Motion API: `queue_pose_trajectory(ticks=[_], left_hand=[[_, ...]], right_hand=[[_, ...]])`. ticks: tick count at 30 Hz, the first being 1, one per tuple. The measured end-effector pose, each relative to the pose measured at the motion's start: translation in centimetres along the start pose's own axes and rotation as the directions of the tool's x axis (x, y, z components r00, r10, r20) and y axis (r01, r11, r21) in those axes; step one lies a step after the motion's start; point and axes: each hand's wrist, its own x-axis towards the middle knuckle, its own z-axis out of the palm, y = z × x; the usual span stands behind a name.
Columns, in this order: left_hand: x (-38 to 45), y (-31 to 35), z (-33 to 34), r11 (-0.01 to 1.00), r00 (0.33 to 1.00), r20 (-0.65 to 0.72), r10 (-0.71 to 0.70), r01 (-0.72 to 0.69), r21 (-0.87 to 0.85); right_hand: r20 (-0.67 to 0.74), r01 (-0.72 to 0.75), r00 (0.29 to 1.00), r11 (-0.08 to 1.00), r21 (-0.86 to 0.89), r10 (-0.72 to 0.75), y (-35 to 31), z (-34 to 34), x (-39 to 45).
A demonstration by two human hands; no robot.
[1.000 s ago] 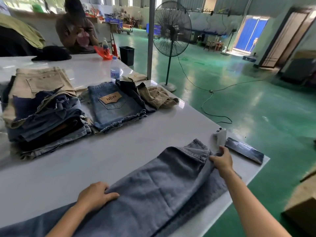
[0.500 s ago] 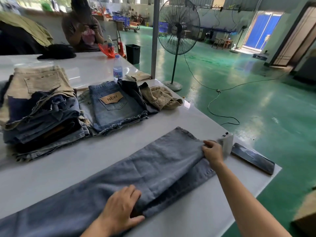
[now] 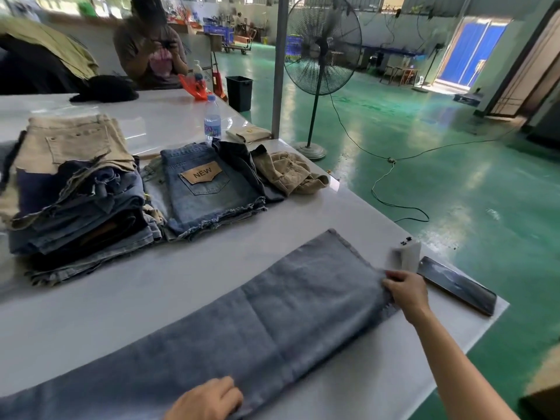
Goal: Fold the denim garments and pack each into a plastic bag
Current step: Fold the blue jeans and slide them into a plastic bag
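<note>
Jeans (image 3: 257, 322) hem is pinched by the right hand (image 3: 407, 291); the left hand (image 3: 209, 400) rests curled on the near edge.
Layers should be squared at 3 o'clock and smoothed flat on the surface (image 3: 136, 298) before folding.

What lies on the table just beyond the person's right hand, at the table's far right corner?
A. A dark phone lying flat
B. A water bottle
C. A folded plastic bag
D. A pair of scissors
A: a dark phone lies flat on the table just past the right hand, which grips the end of the long jeans; the water bottle stands far back.
</note>
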Motion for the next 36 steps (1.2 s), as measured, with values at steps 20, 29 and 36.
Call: queue_pose_trajectory(ticks=[20, 29, 36], left_hand=[[-3.6, -2.3, 2.7, 0.809, 0.809, -0.287, -0.513, 0.567, 0.151], [-5.1, -2.8, 2.2, 0.788, 0.748, -0.433, -0.504, 0.603, 0.124], [-15.4, -2.6, 1.1, 0.818, 0.744, -0.511, -0.431, 0.561, 0.128]], right_hand=[[0.077, 0.096, 0.994, 0.944, -0.316, -0.076, -5.6, -1.5, 3.8], [0.146, 0.138, 0.989, 0.479, -0.867, -0.022, -7.2, 4.9, 4.4], [0.725, 0.915, 0.367, 0.369, -0.167, -0.583, -9.8, 16.2, -10.2]])
